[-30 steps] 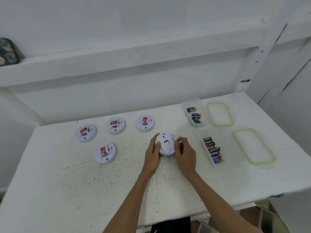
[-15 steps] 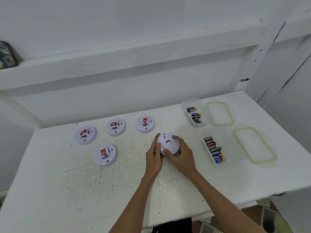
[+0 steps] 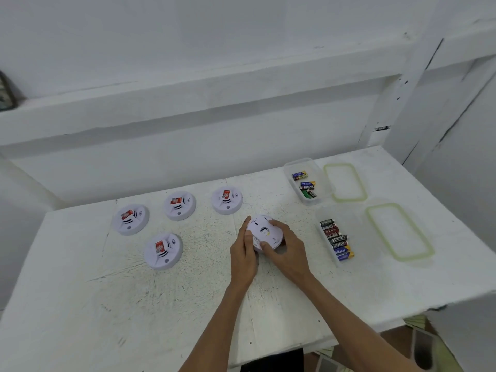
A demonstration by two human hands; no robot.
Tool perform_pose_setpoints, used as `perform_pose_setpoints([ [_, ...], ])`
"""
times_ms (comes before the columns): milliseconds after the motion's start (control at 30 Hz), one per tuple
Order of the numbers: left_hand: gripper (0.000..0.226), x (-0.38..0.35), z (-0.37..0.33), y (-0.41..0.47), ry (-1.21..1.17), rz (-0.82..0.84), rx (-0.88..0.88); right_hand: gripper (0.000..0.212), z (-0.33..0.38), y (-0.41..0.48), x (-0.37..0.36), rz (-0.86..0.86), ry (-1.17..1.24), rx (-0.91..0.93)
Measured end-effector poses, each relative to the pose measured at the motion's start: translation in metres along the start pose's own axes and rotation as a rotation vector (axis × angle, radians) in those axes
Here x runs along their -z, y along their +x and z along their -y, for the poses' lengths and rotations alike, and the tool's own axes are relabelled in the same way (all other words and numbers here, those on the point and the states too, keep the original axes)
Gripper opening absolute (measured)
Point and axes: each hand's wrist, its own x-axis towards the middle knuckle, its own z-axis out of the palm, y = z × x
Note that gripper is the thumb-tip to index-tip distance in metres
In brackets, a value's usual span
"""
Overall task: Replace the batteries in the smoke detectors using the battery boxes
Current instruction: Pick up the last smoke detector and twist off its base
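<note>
While I watched the feed, both hands gripped the tilted smoke detector (image 3: pixel 264 233) at centre frame, left hand (image 3: pixel 243 255) cupping its left edge, right hand (image 3: pixel 288 252) curled over its lower right, half hiding it. Four round white detectors (image 3: pixel 130 218) (image 3: pixel 179 205) (image 3: pixel 227 200) (image 3: pixel 163 251) with red labels (image 3: pixel 159 247) lay left on the scuffed table (image 3: pixel 134 304); two clear battery boxes (image 3: pixel 319 173) (image 3: pixel 346 224) and green-rimmed lids (image 3: pixel 345 182) (image 3: pixel 400 232) sat right.

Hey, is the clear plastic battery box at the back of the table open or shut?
Open. The clear plastic battery box has no lid on; a green-rimmed lid lies beside it.
</note>
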Motion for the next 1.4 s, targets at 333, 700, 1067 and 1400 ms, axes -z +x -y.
perform_pose_setpoints([
  [333,0.049,0.006,-0.003,-0.003,-0.006,0.036,-0.036,0.060,0.006,0.003,0.003,-0.069,0.022,-0.090],
  [700,0.059,-0.001,0.006,-0.001,0.129,0.035,-0.092,0.081,0.025,0.019,0.008,-0.043,-0.201,-0.242],
  [1067,0.055,0.000,0.010,0.001,0.018,-0.051,-0.037,0.060,0.006,0.020,0.018,-0.205,-0.377,-0.248],
  [1400,0.050,0.002,0.011,0.004,0.022,-0.146,-0.040,0.062,0.006,0.020,0.016,-0.258,-0.271,-0.292],
])
